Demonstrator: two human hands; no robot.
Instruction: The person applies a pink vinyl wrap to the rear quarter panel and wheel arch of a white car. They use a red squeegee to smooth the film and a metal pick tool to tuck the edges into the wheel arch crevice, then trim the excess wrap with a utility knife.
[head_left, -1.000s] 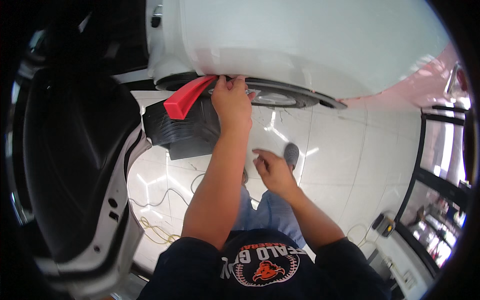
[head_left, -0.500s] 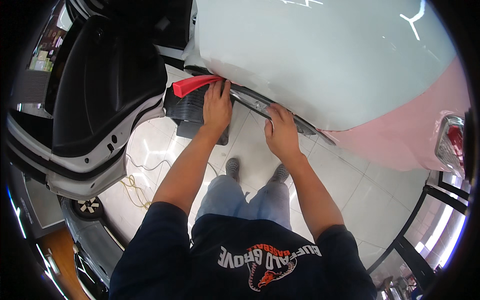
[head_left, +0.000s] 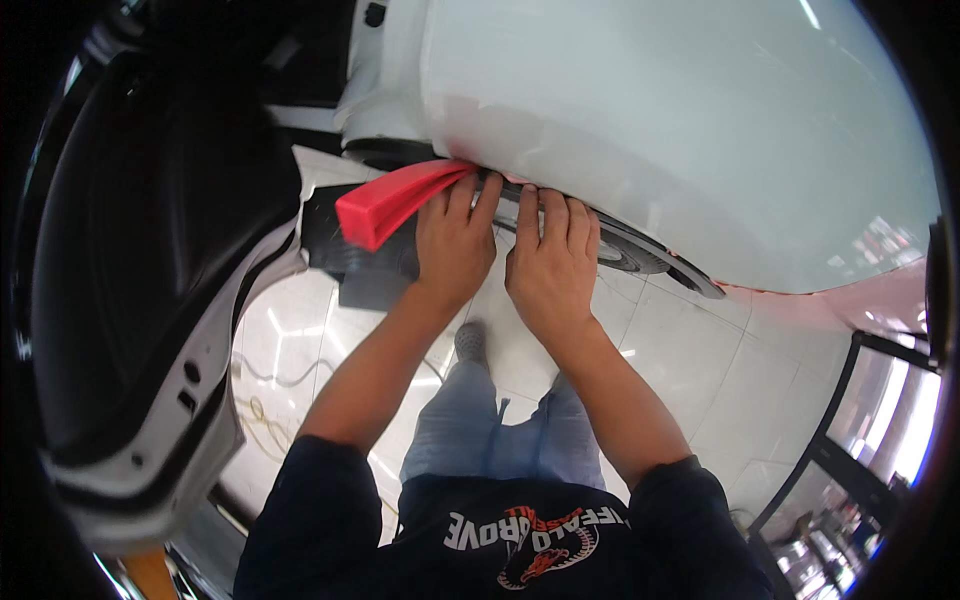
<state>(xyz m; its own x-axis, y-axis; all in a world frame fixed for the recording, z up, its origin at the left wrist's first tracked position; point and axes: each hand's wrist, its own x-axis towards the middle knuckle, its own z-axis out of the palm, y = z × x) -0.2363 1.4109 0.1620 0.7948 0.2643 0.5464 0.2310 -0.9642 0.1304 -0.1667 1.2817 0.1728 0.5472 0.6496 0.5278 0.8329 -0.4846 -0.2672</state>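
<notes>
rear quarter panel [head_left: 660,130] of a car, broad and pale, fills the upper middle and right of the view, in front of the person, its lower rim bending into a wheel-arch edge [head_left: 630,222]. both hands work side by side there, backs up, fingers pointing away from the body.

the left hand [head_left: 455,245] has its fingers slightly spread, with the tips at the arch edge beside the narrow end of a red strip [head_left: 395,195]. the strip's thick, box-like end points down and to the left; whether the left fingers grip the narrow end cannot be told. the right hand [head_left: 553,260] lies just to the right, its index finger set apart and the other fingers close together, tips up against the same edge. what its fingertips may pinch is hidden.

below the edge, partly behind the right hand, shows the wheel [head_left: 625,250]. pink bodywork [head_left: 885,300] borders the pale surface at far right. to the left stands an open car door [head_left: 150,260] with a black inner panel, and black ribbed mats [head_left: 325,235] lie on the tiled floor [head_left: 690,380] under the strip. a yellow cable [head_left: 262,430] lies near the door.
</notes>
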